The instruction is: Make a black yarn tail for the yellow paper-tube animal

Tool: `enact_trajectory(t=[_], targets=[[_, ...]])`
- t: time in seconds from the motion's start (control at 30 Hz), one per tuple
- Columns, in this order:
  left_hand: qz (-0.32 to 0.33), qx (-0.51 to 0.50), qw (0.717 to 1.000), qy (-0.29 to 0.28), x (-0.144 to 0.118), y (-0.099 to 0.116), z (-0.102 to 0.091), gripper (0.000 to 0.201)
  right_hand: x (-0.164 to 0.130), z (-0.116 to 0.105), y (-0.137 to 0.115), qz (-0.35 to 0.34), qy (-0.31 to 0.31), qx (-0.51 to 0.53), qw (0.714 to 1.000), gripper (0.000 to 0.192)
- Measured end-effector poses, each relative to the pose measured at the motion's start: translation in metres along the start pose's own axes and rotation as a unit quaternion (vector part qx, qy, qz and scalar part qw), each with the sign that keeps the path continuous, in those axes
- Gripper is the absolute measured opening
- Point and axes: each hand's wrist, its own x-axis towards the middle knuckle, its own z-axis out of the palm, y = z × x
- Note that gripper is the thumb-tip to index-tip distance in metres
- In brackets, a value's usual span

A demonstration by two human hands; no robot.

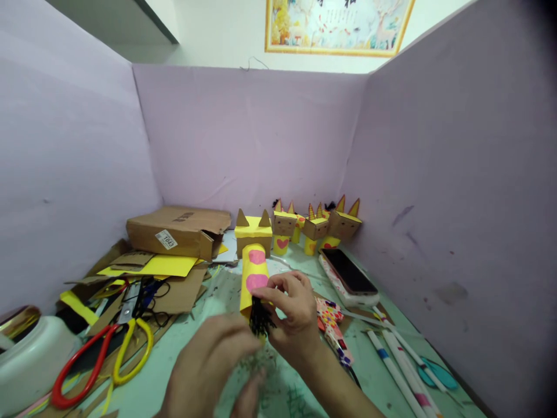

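- The right hand point(291, 316), at lower centre of the frame, has its fingers point(278, 285) pinched around the near end of a yellow paper tube point(253, 273) marked with pink spots.
- A tuft of black strands point(260, 319) hangs from that near end — just below the thumb and touching the tube.
- The tube lies lengthwise on the green desk point(217, 354), its far end touching a yellow-and-brown cardboard head with two pointed ears point(253, 232).
- The left hand point(209, 366), at the bottom edge, is blurred; its fingers curl loosely close to the black strands, and whether they grip anything cannot be told — perhaps they only brush the tuft.
- Behind, in the centre, a row of finished paper animal figures point(315, 227) stands against the lilac partition point(252, 133).
- A phone point(348, 271) lies face up to the right of the tube.
- At lower left sit red-handled scissors point(82, 366) and yellow-handled scissors point(133, 351), beside cardboard scraps.
- A brown cardboard box point(178, 232) rests at centre left.
- White markers point(398, 363) lie at lower right.
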Motion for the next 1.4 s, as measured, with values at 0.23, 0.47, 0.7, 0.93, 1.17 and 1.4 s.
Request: enact_trajectory(t=[0.23, 0.47, 0.7, 0.93, 1.17, 1.4], targets=[[0.021, 0.070, 0.997, -0.033, 0.018, -0.017, 0.025, 0.028, 0.002, -0.001, -0.003, -0.008, 0.001, -0.008, 1.000, 0.027], [0.065, 0.036, 0.995, -0.062, 0.001, -0.002, 0.001, 0.017, 0.003, 0.000, -0.002, 0.001, -0.003, -0.012, 1.000, 0.027], [0.113, 0.132, 0.984, -0.043, 0.021, -0.018, 0.007, 0.044, 0.003, 0.000, -0.004, 0.006, 0.007, -0.005, 1.000, 0.026], [0.151, 0.118, 0.980, -0.055, 0.026, -0.041, 0.023, 0.039, 0.003, -0.001, -0.003, 0.011, -0.008, -0.010, 1.000, 0.027], [0.148, 0.056, 0.986, -0.048, 0.024, -0.037, 0.017, 0.027, 0.003, -0.001, -0.003, 0.023, -0.019, -0.015, 0.999, 0.023], [0.198, 0.051, 0.977, -0.056, 0.006, -0.016, -0.001, 0.019, 0.002, -0.002, -0.003, 0.020, -0.014, -0.011, 1.000, 0.024]])
